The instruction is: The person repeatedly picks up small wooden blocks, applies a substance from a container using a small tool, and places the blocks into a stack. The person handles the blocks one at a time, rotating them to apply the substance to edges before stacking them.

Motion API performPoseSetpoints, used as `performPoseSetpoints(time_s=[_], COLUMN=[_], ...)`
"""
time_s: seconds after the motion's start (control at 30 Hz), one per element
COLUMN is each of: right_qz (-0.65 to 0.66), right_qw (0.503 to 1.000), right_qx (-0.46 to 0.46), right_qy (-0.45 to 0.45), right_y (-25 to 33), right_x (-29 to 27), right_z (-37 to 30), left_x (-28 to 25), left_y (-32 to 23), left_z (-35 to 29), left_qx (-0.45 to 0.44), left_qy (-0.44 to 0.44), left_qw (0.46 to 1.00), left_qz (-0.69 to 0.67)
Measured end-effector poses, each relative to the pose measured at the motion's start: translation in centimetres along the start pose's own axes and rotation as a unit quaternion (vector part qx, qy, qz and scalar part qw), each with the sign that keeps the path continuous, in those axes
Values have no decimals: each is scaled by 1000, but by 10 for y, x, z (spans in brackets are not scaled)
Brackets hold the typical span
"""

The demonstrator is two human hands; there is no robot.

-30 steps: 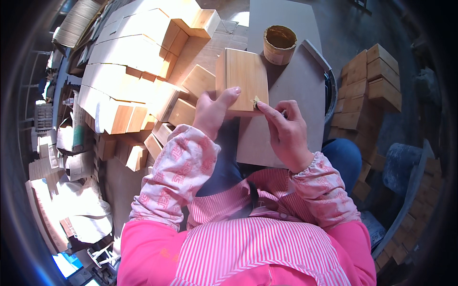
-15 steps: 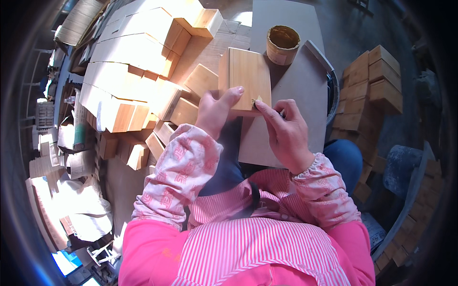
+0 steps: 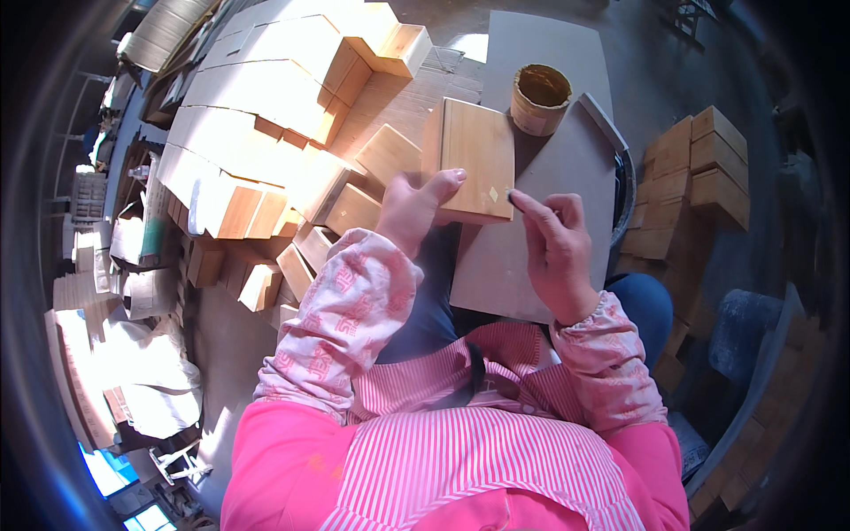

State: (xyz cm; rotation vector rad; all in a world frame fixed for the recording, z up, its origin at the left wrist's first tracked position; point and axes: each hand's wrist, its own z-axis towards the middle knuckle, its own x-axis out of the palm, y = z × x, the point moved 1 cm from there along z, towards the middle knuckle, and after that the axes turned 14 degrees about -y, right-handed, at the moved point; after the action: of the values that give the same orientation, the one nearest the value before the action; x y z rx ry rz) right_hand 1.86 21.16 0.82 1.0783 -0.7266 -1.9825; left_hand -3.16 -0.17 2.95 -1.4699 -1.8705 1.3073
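My left hand (image 3: 414, 205) grips a light wooden box (image 3: 474, 146) by its near left side, thumb lying on the upper face. Close to that face's near right corner is a small pale diamond-shaped patch (image 3: 494, 196). My right hand (image 3: 562, 248) is just off the box's right edge, fingers pinched on a small dark tool (image 3: 513, 196). Only the tool's tip shows by the index finger, so its kind is unclear. Beyond the box stands an open round tub (image 3: 537, 108) with brownish-yellow smears inside its rim.
The tub stands on a grey board (image 3: 505, 274) before me. Many wooden boxes (image 3: 266, 97) are stacked at left, with loose ones (image 3: 354, 210) beside my left hand. Another stack of boxes (image 3: 699, 168) is at right. A curved metal-edged piece (image 3: 604, 124) borders the board.
My right hand has drawn the dark tool off the box face to the right, uncovering the pale patch. My left hand still holds the box. The whole view has shifted slightly.
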Motion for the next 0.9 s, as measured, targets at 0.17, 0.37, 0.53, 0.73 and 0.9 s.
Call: performPoseSetpoints(time_s=[0.17,0.37,0.53,0.73,0.9], right_qz=[77,62,82,37,21], right_qw=[996,985,976,981,979], right_qx=[32,150,196,187,196], right_qy=[-33,53,45,38,51], right_y=[-37,-63,-77,-81,-79], right_x=[2,11,15,13,7], right_z=[-4,-29,-35,-33,-31], left_x=[-48,-254,-426,-486,-489], left_y=[-5,24,116,242,271], left_z=[1,-48,-101,-114,-74], left_qx=[-24,174,176,148,52], left_qy=[90,-69,-364,-516,-435], left_qw=[978,955,915,745,779], left_qz=[-185,-231,-17,396,449])
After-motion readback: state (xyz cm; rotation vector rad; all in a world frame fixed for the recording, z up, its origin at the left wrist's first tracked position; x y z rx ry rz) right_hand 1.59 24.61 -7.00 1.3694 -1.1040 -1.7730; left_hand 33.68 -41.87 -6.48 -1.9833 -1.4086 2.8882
